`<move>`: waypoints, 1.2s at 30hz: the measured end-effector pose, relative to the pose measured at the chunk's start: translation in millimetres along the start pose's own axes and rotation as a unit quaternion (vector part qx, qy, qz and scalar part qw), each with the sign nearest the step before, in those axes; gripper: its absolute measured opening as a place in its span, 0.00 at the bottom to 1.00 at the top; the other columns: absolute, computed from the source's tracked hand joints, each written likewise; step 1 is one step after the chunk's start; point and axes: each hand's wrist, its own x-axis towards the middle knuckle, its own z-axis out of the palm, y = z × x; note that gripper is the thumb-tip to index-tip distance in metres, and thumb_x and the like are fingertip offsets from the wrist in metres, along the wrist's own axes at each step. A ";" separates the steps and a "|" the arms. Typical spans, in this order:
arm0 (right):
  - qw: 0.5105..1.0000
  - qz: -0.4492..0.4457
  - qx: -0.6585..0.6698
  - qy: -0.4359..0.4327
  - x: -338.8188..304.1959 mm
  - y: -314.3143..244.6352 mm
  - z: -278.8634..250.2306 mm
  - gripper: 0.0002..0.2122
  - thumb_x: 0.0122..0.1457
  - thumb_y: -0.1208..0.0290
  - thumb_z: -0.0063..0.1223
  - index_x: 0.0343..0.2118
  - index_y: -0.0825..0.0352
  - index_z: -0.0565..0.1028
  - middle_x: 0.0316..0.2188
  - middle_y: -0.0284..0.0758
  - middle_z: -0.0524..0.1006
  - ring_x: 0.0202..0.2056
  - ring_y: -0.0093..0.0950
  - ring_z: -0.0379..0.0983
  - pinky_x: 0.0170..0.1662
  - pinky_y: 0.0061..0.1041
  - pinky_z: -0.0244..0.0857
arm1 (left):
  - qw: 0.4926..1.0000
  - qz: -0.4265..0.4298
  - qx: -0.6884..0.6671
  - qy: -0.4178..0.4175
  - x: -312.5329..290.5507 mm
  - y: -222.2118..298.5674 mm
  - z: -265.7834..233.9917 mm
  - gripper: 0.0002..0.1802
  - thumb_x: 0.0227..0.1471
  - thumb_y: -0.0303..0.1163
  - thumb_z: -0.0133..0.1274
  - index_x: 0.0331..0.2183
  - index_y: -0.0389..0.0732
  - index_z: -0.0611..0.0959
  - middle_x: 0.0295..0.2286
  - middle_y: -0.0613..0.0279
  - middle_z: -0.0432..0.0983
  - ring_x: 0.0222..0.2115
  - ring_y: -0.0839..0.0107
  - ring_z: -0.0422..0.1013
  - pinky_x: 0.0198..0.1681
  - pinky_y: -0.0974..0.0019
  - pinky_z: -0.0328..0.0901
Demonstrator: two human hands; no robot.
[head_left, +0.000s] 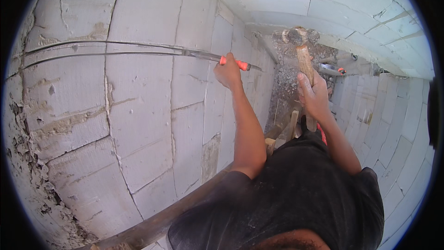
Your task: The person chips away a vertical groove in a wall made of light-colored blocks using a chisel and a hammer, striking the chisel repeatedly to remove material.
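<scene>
My left hand (226, 70) is closed around the orange-red handle of a chisel (241, 65). The chisel's metal blade points left, along the wall, and its tip lies at the right end of a pair of parallel grooves (106, 47) cut in the pale block wall (143, 83). In my right hand (314, 93), fingers wrapped round it, is the wooden handle of a hammer (305, 61). Its dark head is raised at the far end, to the right of the chisel and apart from it.
Rubble (286, 81) covers the ground far below. A shiny tool with a red end (330, 69) lies there. Wooden pieces (277, 136) are close by my body, and a round pole (157, 220) runs along the wall's foot. Block walls (393, 125) stand ahead and right.
</scene>
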 end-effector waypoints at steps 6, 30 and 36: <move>0.996 -0.005 0.092 0.012 -15.2 0.3 -3.9 0.11 0.68 0.63 0.44 0.31 0.64 0.65 0.16 0.22 0.60 0.15 0.12 0.57 0.16 0.15 0.52 | 0.978 -0.068 -0.189 -0.054 -14.2 46.7 2.8 0.15 0.48 0.40 0.52 0.20 0.41 0.72 0.14 0.64 0.67 0.11 0.79 0.55 0.14 0.72 0.48; 0.918 -0.345 0.194 -0.009 -21.1 -74.3 49.9 0.17 0.67 0.58 0.43 0.31 0.70 0.66 0.15 0.31 0.66 0.17 0.19 0.62 0.21 0.20 0.57 | 0.735 -0.103 -0.632 -0.222 1.7 69.8 -26.2 0.16 0.54 0.43 0.48 0.21 0.46 0.67 0.16 0.67 0.62 0.11 0.75 0.54 0.14 0.71 0.50; 0.954 -0.247 -0.148 -0.087 11.1 -77.3 55.4 0.14 0.64 0.65 0.48 0.36 0.75 0.71 0.16 0.32 0.69 0.18 0.19 0.64 0.20 0.23 0.56 | 0.751 -0.120 -0.618 -0.197 -3.4 75.2 -31.7 0.17 0.54 0.44 0.49 0.20 0.44 0.69 0.15 0.66 0.65 0.11 0.75 0.55 0.14 0.71 0.51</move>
